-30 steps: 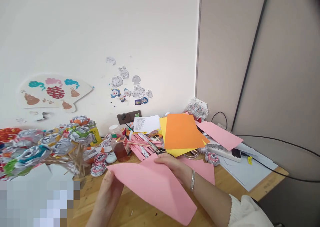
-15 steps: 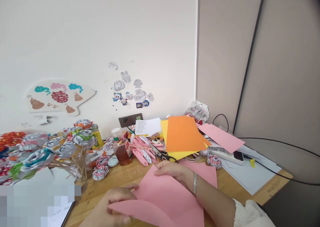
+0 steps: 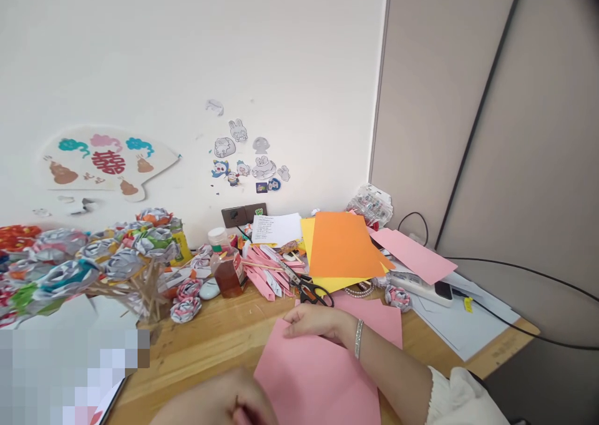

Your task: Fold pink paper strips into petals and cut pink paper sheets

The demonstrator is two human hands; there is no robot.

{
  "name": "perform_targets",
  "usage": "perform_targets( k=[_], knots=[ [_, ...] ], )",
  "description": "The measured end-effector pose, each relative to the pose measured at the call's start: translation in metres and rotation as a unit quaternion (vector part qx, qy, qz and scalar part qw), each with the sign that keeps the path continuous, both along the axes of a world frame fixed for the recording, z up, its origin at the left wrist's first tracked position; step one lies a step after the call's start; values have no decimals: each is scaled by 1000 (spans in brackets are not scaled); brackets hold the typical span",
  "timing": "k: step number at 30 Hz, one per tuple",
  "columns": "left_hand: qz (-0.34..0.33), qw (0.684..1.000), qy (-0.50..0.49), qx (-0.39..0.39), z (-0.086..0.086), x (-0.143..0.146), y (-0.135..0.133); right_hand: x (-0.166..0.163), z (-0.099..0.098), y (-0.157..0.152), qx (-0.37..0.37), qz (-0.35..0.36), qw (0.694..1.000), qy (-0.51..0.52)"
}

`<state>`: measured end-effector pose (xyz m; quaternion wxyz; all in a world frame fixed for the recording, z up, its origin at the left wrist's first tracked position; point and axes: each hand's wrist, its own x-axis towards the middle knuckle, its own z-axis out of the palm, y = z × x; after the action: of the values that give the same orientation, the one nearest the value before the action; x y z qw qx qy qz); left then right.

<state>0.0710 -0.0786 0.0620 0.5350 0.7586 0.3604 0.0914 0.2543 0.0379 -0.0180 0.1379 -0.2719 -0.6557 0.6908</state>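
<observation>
Folding a pink sheet, by the look of it, flat on the wooden bench close to the body. Pressing the right hand palm down on the sheet's far edge, fingers laid together and pointing left. Curling the left hand at the near left corner, blurred and cut off by the frame. Cannot tell whether pinching the paper there or only touching it. Lying just beyond the right hand: black scissors, and past them an orange sheet. Probably calling next for bringing that near corner across and lining up the edges squarely, pinning the far edge firmly against sliding, before pressing any crease.
</observation>
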Motion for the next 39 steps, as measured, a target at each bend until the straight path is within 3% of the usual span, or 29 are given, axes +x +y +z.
perform_targets(
  k=[5,13,16,21,28,32,39],
  knots=[
    [181,978,-94,31,-22,5,13,0,5,0,27,2,998,49],
    [241,952,-187,-37,-26,14,16,-3,5,4,72,-7,996,53],
    [288,934,-206,-50,-33,18,23,-5,9,3,133,-29,989,50],
    [383,903,-192,35,-57,17,41,-7,15,-4,219,-53,973,49],
    [464,852,-189,155,-76,16,49,-15,14,-8,251,-103,960,63],
    [500,825,-174,201,-79,19,48,-20,13,-12,227,-118,964,78],
    [512,815,-129,240,-69,24,44,-21,15,-16,200,-126,965,111]
  ],
)
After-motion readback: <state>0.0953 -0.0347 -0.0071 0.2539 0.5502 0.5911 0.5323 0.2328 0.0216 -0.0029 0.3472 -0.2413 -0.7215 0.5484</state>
